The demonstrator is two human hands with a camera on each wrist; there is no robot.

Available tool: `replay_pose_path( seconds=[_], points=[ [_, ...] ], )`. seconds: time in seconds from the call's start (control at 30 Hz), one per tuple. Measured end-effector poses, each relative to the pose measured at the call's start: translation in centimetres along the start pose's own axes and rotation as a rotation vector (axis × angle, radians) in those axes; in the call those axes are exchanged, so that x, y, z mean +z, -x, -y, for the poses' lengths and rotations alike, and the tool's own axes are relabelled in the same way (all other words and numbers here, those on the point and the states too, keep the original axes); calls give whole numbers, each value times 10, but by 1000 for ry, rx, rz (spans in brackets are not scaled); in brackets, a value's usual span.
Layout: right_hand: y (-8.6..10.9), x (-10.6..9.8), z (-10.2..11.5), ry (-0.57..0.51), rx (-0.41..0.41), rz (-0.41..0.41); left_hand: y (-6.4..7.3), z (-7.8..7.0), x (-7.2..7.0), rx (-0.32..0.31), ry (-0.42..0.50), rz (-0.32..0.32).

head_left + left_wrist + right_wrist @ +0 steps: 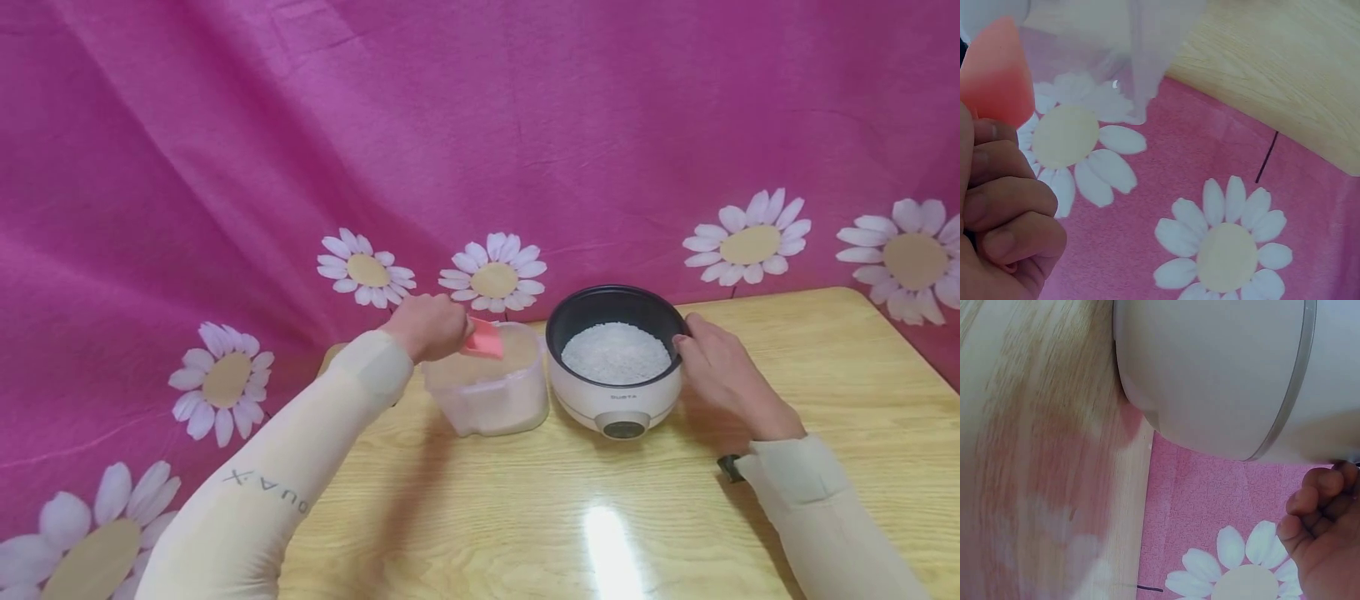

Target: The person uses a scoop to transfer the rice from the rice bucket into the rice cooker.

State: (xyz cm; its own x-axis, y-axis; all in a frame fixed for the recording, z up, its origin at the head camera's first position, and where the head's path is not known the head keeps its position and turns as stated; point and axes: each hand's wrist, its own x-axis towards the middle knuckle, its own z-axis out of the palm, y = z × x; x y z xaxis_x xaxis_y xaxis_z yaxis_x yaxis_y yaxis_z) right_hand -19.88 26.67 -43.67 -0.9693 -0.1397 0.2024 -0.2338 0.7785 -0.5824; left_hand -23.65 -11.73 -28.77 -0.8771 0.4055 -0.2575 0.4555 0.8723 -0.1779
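My left hand (429, 327) grips a pink scoop (486, 338) over a translucent plastic container (487, 408) with pale contents. In the left wrist view the fingers (1013, 197) curl round the scoop's handle, and its pink blade (1000, 75) sticks out beyond them. Right of the container stands a white rice cooker (577, 398) without a lid, its dark pot (592, 308) holding white rice (617, 353). My right hand (716, 367) holds the cooker's right rim, thumb at the edge. In the right wrist view its fingers (1313, 494) bend beside the cooker's white wall (1210, 375).
Container and cooker stand side by side near the back edge of a wooden table (510, 517). Behind it hangs a magenta cloth (480, 125) printed with white daisies. A bright light reflection lies on the tabletop in front of the cooker.
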Motion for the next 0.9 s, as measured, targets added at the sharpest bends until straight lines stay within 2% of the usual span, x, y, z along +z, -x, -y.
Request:
replay_pose_path(
  seconds=[0.2,0.53,0.77,0.9],
  points=[
    [0,0,-2,6,-12,-13,-1,0,12,1,-35,41],
    [0,-1,0,-10,26,12,-10,-5,36,-2,-82,90],
    [1,-2,2,-25,17,4,-19,-11,47,-5,-116,101],
    [1,-2,2,-29,38,31,-24,-16,50,-23,-97,143]
  ],
)
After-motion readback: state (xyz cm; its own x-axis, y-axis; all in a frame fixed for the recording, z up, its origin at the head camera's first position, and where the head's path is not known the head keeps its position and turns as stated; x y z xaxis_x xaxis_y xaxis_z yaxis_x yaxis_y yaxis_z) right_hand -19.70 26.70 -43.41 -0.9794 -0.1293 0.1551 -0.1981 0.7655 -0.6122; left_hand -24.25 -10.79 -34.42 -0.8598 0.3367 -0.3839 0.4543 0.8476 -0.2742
